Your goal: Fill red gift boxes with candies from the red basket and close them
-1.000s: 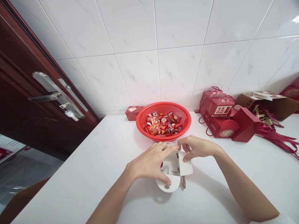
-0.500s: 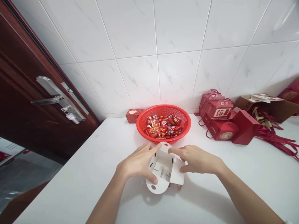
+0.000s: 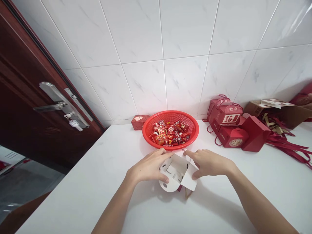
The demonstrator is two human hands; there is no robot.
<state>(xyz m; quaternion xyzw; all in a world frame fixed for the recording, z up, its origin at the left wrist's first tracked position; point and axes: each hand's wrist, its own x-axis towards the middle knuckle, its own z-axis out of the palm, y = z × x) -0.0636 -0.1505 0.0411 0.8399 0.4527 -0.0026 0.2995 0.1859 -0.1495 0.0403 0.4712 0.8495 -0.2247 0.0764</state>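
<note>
Between my hands is a small cardboard gift box [image 3: 175, 169], its flaps folded out and its white inside showing, with dark slots in the walls. My left hand [image 3: 148, 167] grips the box's left side, thumb on the rounded near flap with a hole in it. On the opposite side my right hand [image 3: 207, 164] holds the right flap, its thumb on the flap and forefinger at the far edge. A bit of red and a tan cord show under the near right corner. Just behind the box stands a red plastic basket [image 3: 147, 138] of wrapped candies [image 3: 170, 133].
A small red box [image 3: 138, 123] sits left of the basket. At right are stacked red gift boxes [image 3: 229, 118], red ribbons [image 3: 290, 146] and an open brown carton [image 3: 292, 113]. A dark wooden door [image 3: 21, 84] with a lever handle stands left of the white table [image 3: 85, 182].
Both hands and the box have shifted slightly right and away from me. The box has tilted, and its far flap is now mostly hidden by my fingers.
</note>
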